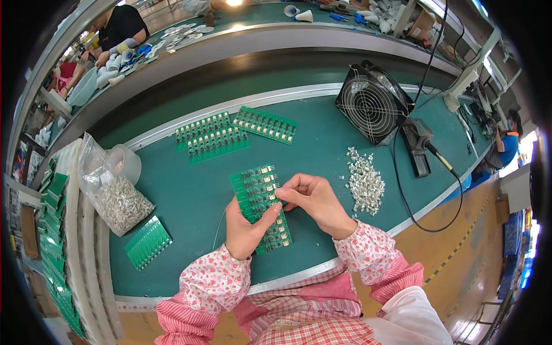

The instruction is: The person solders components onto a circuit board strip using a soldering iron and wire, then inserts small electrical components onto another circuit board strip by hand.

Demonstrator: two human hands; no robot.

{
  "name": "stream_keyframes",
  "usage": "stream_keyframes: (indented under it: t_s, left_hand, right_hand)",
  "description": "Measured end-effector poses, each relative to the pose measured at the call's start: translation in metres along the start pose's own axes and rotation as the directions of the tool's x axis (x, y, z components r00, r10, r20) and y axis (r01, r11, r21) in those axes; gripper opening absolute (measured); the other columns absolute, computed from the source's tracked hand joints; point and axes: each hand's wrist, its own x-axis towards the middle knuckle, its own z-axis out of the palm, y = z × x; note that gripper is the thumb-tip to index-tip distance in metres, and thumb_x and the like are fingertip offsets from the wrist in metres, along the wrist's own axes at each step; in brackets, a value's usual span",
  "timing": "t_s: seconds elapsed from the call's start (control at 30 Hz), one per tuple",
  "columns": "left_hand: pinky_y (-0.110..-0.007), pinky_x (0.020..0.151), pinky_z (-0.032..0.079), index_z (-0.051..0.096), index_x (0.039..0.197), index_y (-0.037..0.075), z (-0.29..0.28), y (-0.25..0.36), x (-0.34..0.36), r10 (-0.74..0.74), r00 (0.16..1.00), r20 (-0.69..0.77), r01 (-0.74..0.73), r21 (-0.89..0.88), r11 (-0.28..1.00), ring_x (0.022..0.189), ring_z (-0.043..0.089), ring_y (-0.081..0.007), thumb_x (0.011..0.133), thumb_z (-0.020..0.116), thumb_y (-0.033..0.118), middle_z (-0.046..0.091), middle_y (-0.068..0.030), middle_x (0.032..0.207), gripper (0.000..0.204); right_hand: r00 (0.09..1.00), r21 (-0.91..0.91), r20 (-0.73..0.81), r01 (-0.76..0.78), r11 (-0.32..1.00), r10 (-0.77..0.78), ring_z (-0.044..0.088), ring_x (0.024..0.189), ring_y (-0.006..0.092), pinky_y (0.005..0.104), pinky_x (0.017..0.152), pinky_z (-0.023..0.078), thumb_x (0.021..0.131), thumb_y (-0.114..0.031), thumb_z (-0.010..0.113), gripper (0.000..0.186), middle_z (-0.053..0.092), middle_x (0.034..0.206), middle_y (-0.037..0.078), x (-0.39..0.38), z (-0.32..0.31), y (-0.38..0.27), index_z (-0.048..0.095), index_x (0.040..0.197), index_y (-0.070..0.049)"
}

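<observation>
A green circuit board panel (247,187), lined with rows of small parts and white connectors along its right side, is held tilted above the green bench. My left hand (246,230) grips it from the near left, thumb lying across its face. At the panel's right edge my right hand (317,201) is closed in a pinch against the connectors; whatever sits between its fingertips is hidden. To the right of that hand lies a loose pile of small white connectors (365,183). Farther back rest several populated panels, among them one panel (265,125) set at an angle.
A black fan (371,103) stands at the back right, beside a soldering iron (440,155) with a looping cable. On the left are a clear bag of small parts (122,204), a green panel (148,242) and a rack of boards (54,247). Other people work beyond the bench.
</observation>
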Motion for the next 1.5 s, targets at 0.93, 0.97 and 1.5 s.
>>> stream_keyframes:
  t_s: [0.93,0.97,1.5]
  left_hand:
    - [-0.025,0.073,0.054,0.068,0.108,0.0,0.004,0.015,-0.004,0.01,1.0,-0.008,-0.01,0.039,0.999,0.082,0.066,-0.0081,0.086,0.075,0.001,0.072,-0.0024,0.095,0.023]
    - [-0.025,0.073,0.054,0.069,0.108,0.0,0.004,0.016,-0.004,0.013,1.0,-0.014,-0.012,0.062,0.998,0.083,0.066,-0.0079,0.086,0.075,0.001,0.072,-0.0024,0.095,0.023]
    - [-0.026,0.07,0.054,0.069,0.105,-0.002,0.001,0.011,-0.006,0.129,0.99,-0.054,-0.118,0.172,0.978,0.078,0.065,-0.0092,0.085,0.076,0.004,0.071,-0.0036,0.091,0.022]
  right_hand:
    - [0.96,-0.206,-0.051,0.259,0.944,-0.274,0.061,0.089,0.0083,0.027,0.084,0.051,0.096,-0.01,0.068,0.012,0.067,0.095,0.003,-0.01,0.01,0.003,0.063,0.1,0.0]
    - [0.961,-0.198,-0.056,0.254,0.947,-0.269,0.061,0.09,0.0087,0.0271,0.084,0.051,0.097,-0.01,0.068,0.013,0.068,0.095,0.003,-0.01,0.01,0.001,0.064,0.101,0.001]
    - [0.848,-0.518,0.01,0.457,0.723,-0.53,0.066,0.086,0.0164,0.0301,0.079,0.051,0.088,-0.009,0.075,0.01,0.072,0.091,0.007,-0.022,0.012,-0.004,0.072,0.095,-0.001]
